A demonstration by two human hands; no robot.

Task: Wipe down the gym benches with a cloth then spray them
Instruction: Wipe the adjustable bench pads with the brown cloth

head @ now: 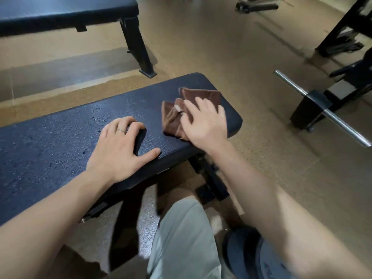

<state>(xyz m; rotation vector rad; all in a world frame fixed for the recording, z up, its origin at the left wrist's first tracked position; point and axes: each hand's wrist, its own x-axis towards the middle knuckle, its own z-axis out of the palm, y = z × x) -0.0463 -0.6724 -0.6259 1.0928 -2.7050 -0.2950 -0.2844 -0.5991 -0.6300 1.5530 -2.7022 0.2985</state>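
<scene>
While the left hand (120, 146) rests on the bench (60, 141), the right hand (203, 123) presses the cloth (171, 117).

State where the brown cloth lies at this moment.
In the head view, the brown cloth lies on the near bench at its right end, under the right hand.

A dark padded gym bench (80, 133) runs from the lower left toward the middle, its textured top speckled with small wet droplets. A crumpled brown cloth (177, 113) lies on the pad near its far right end, partly covered by a hand. A second dark bench (66, 11) stands apart at the upper left on the tan floor.
</scene>
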